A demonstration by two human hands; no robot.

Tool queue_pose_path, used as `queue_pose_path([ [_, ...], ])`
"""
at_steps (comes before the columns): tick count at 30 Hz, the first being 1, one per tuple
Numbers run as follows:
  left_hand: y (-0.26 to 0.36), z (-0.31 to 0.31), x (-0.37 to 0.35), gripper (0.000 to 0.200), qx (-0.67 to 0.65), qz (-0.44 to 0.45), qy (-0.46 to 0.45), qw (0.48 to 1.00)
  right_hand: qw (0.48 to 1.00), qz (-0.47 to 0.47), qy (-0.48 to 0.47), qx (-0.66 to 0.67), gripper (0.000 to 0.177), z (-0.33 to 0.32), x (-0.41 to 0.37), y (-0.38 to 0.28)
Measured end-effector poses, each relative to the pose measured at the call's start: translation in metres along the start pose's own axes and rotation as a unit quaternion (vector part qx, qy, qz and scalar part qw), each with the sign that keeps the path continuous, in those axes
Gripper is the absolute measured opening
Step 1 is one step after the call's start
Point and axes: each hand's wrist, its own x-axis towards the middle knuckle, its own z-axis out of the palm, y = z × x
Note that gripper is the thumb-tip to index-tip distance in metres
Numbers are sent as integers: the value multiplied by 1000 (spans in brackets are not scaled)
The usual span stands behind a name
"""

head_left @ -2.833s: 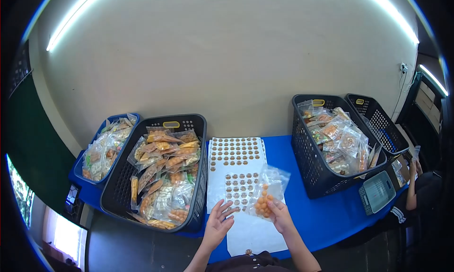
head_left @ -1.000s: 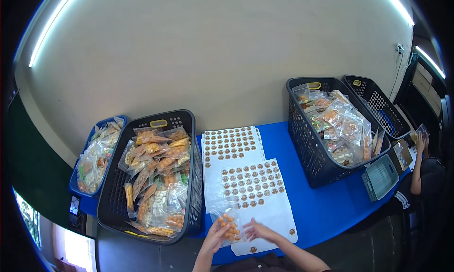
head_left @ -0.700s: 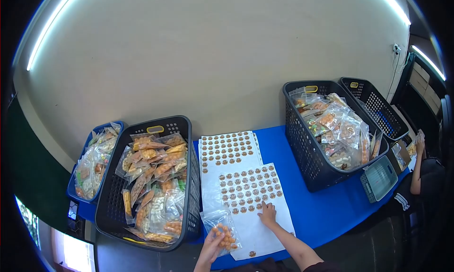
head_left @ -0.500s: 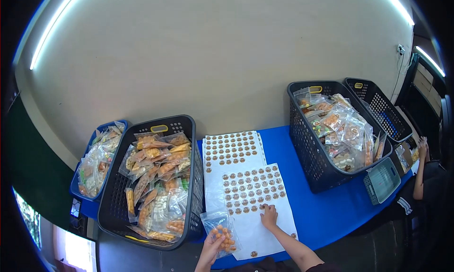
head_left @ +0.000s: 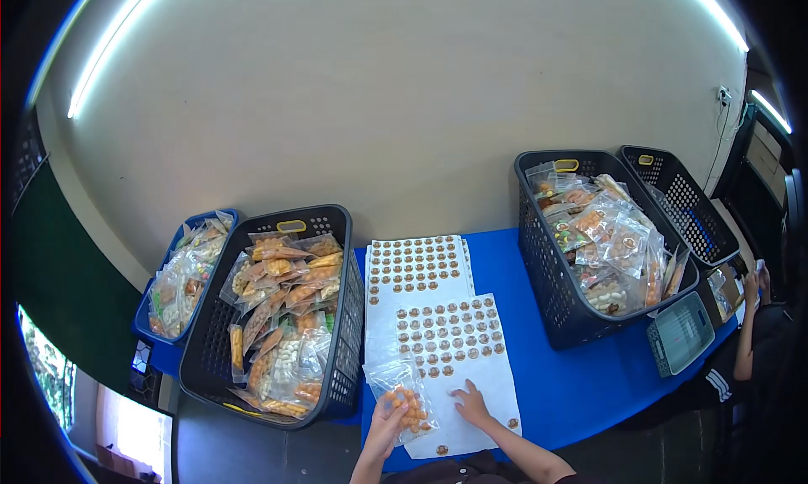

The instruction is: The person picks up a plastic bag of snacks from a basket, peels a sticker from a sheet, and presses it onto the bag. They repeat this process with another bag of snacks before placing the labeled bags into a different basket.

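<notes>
a bare strip of the blue table (head_left: pixel 581 383) is lying open at 3 o'clock of the right hand (head_left: pixel 470 404), running between the front sticker sheet (head_left: pixel 459 341) and the grey scale (head_left: pixel 680 334). at 1 o'clock the full black basket (head_left: pixel 545 290) is walling that strip off, with a second black basket (head_left: pixel 677 199) just behind it. at 9 o'clock of the left hand (head_left: pixel 385 425), the packed black basket (head_left: pixel 352 307) is standing just beside the bag of orange snacks (head_left: pixel 406 400), closing that side. at 12 o'clock the front sheet and the rear sticker sheet (head_left: pixel 418 265) are lying flat, giving low passage up to the wall (head_left: pixel 404 130). a co-worker's arm (head_left: pixel 744 349) is occupying the far 3 o'clock edge.
</notes>
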Motion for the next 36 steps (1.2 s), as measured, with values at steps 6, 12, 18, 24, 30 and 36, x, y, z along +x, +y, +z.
queue_pose_path([
  [6, 5, 33, 12, 33, 24, -18, -17, 999, 938, 66, 124, 316, 20, -99, -5, -56],
  [12, -7, 64, 28, 37, 103, 25, -27, 994, 803, 20, 63, 593, 14, -232, 4, -119],
  [18, 6, 97, 11, 37, 126, 72, -65, 987, 886, -18, 27, 463, 29, -245, -13, -142],
  [24, -3, 102, 3, 35, 106, 80, -59, 989, 909, -35, 51, 413, 33, -244, -21, -139],
  [30, -3, 115, -3, 35, 116, 88, -82, 986, 927, -33, 45, 372, 36, -258, -27, -135],
  [36, -7, 120, -4, 34, 135, 95, -64, 984, 929, -46, 42, 366, 36, -265, -27, -134],
])
